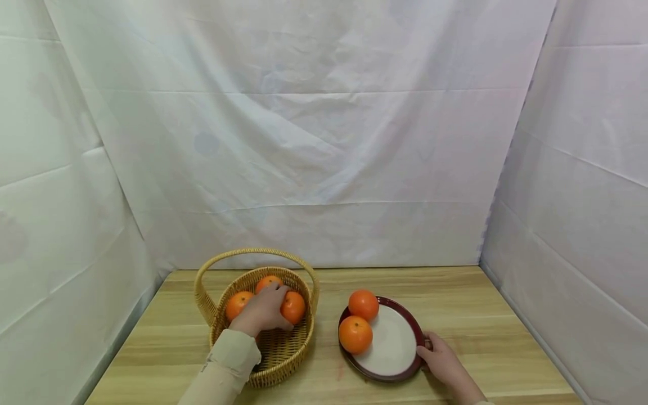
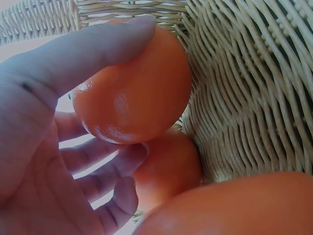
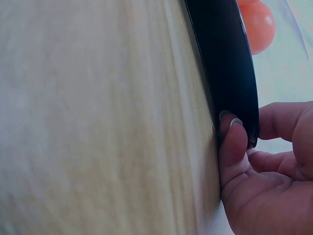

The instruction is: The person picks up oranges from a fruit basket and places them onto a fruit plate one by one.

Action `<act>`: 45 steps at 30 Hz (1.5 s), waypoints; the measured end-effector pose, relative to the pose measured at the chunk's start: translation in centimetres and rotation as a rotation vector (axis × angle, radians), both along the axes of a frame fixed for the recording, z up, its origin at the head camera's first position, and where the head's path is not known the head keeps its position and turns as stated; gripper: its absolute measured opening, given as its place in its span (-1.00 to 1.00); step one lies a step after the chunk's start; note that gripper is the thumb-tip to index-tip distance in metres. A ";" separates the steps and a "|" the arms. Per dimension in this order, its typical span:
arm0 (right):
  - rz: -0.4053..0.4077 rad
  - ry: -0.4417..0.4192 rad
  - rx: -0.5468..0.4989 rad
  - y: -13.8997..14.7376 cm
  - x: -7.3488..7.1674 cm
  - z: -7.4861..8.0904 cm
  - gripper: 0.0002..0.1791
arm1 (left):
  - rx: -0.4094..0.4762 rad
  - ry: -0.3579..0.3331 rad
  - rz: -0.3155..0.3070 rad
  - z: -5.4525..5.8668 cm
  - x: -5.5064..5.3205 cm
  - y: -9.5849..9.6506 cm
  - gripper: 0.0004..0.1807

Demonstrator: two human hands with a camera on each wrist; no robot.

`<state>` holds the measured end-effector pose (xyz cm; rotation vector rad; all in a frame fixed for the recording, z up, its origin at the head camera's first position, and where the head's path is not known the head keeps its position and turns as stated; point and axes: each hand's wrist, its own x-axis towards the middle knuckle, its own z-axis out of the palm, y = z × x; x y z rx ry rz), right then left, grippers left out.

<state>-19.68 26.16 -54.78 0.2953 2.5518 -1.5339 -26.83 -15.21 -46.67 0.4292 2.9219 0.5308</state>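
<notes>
Wooden table (image 1: 157,349), white drapes (image 1: 329,140) beyond; left hand (image 1: 264,310) grips 1 orange (image 1: 293,308) in the left basket (image 1: 283,369); right hand (image 1: 440,359) pinches the right rim of the plate (image 1: 392,343); I judge the orange firm, slick; best cupped round its middle.

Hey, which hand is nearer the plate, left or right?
Right: the right hand grips the plate; the left hand is farther off, inside the basket, holding an orange.
</notes>
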 end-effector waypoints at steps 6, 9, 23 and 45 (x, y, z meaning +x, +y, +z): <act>-0.002 -0.002 -0.001 0.0 0.0 0.1 -0.54 | 0.017 -0.004 0.004 0.6 0.5 -0.1 0.00; -0.004 0.001 -0.004 0.0 0.0 0.0 -0.54 | 0.038 -0.001 0.012 1.0 0.8 -0.1 0.03; 0.000 0.006 -0.001 -0.1 -0.1 0.2 -0.55 | 0.111 0.031 0.023 2.3 1.9 0.0 0.05; -0.001 -0.009 -0.009 0.0 0.1 0.2 -0.53 | 0.087 0.081 0.010 4.8 3.9 1.2 0.03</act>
